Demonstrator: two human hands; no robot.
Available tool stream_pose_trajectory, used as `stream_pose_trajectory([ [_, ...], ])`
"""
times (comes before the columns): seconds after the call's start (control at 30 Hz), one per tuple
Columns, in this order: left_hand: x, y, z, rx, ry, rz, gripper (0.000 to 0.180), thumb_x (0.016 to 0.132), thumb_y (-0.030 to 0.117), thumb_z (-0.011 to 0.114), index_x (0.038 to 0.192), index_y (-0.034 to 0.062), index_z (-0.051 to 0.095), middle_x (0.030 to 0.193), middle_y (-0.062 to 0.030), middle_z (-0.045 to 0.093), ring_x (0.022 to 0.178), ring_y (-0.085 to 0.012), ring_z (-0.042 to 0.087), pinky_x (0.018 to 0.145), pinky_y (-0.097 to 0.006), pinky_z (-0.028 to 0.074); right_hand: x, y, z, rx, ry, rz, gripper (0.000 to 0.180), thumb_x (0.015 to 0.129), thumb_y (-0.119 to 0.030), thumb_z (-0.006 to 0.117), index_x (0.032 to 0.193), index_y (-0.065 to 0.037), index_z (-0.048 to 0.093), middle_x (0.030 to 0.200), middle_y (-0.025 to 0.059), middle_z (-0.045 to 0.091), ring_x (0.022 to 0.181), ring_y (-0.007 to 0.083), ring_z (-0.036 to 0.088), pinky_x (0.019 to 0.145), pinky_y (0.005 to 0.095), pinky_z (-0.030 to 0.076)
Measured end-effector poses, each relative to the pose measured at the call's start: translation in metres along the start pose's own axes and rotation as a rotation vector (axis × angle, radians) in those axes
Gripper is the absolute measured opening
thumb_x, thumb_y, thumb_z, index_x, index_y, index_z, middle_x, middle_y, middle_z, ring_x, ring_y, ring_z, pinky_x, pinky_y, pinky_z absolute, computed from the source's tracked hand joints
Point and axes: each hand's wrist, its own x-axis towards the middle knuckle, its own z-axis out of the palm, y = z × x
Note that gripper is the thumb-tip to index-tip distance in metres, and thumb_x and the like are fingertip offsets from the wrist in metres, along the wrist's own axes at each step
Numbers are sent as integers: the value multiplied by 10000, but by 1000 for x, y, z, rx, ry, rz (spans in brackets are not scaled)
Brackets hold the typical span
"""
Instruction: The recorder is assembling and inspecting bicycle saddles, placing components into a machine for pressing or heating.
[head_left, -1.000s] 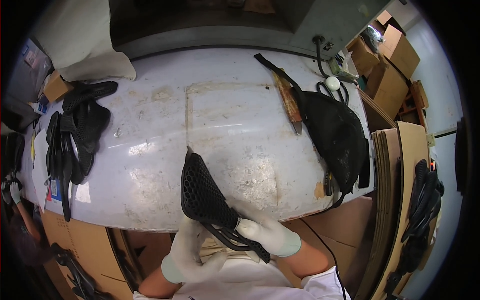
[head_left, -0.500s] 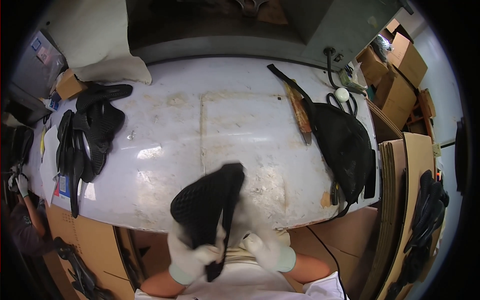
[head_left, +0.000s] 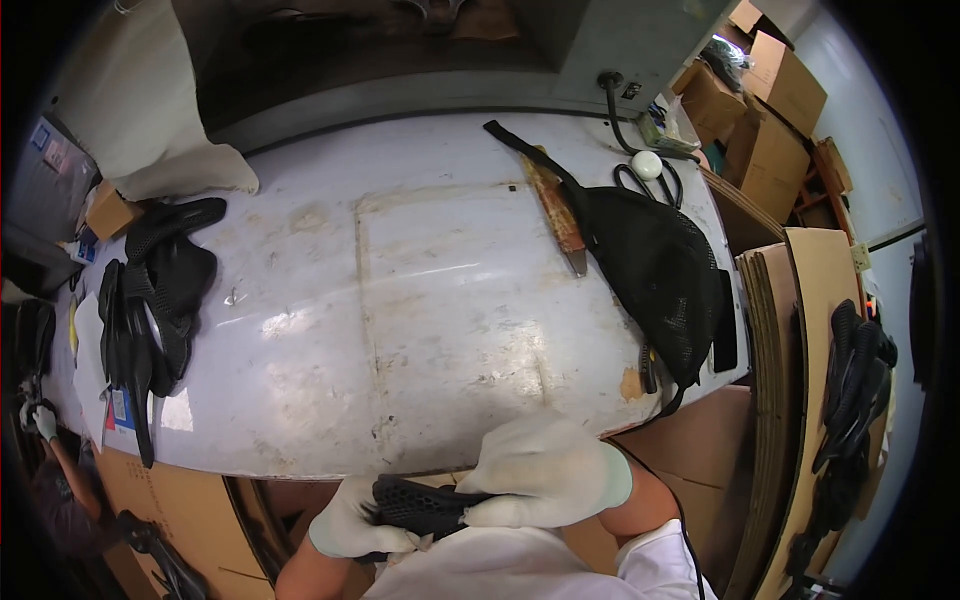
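Observation:
Close to my body, at the table's near edge, I hold a black honeycomb-textured piece (head_left: pixel 415 505), bent or folded between my gloved hands. My left hand (head_left: pixel 355 525) grips its left end, with thumb and fingers closed on it. My right hand (head_left: pixel 535 475) is closed over its right end, back of the hand upward, and covers that part. Both hands wear white knit gloves with pale green cuffs. How far the piece extends below my hands is hidden.
On the white table (head_left: pixel 290 400), black molded pieces (head_left: pixel 165 290) lie at left. At right are a black mesh bag-like item (head_left: pixel 655 275), a brown wrapped blade (head_left: pixel 555 215), a cutter (head_left: pixel 649 370) and a white ball (head_left: pixel 646 165). Cardboard (head_left: pixel 820 360) stands right; a co-worker's hand (head_left: pixel 44 422) shows far left.
The black piece has come down from upright above the table edge to low against my body. My right hand has moved onto it from beside it. The view has shifted slightly.

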Motion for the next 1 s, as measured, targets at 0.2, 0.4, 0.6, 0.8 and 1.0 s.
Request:
stream_pose_trajectory([
  [0.2, 11, 7, -22, 488, -250, 289, 482, 741, 143, 937, 1117, -79, 734, 978, -182, 762, 831, -200, 712, 736, -305, 553, -5, 0, 14, -36, 25, -36, 270, 830, -225, 842, 895, 13, 731, 739, 114, 655, 631, 300, 635, 555, 392, 488],
  [0.4, 0, 13, -19, 914, -196, 312, 409, 763, 221, 928, 1048, 0, 737, 1032, -173, 753, 774, -306, 735, 660, -321, 573, -12, 3, 21, -27, -17, -54, 319, 858, -346, 785, 778, -62, 663, 684, 70, 565, 604, 287, 578, 545, 413, 450],
  [0.6, -10, 29, 7, 1259, -42, 468, 354, 711, 233, 953, 867, 33, 707, 792, -100, 705, 611, -245, 677, 522, -329, 500, -8, -18, 26, -154, 129, 31, 333, 860, -360, 779, 744, -80, 639, 694, 55, 533, 615, 265, 544, 577, 387, 422],
  [0.8, -8, 27, 0, 1219, 24, 507, 368, 764, 276, 905, 979, 32, 733, 886, -131, 716, 695, -283, 701, 577, -335, 548, -9, -12, 31, -48, 185, 135, 331, 788, -214, 853, 1041, -30, 745, 847, 89, 682, 685, 269, 632, 604, 357, 488],
  [1.0, 3, 18, -16, 1095, -62, 541, 357, 733, 244, 945, 888, 14, 721, 710, -95, 652, 579, -259, 642, 527, -341, 502, -3, 3, 30, -22, 107, -97, 520, 820, -295, 856, 1236, -10, 728, 880, 92, 693, 717, 258, 663, 634, 356, 519],
])
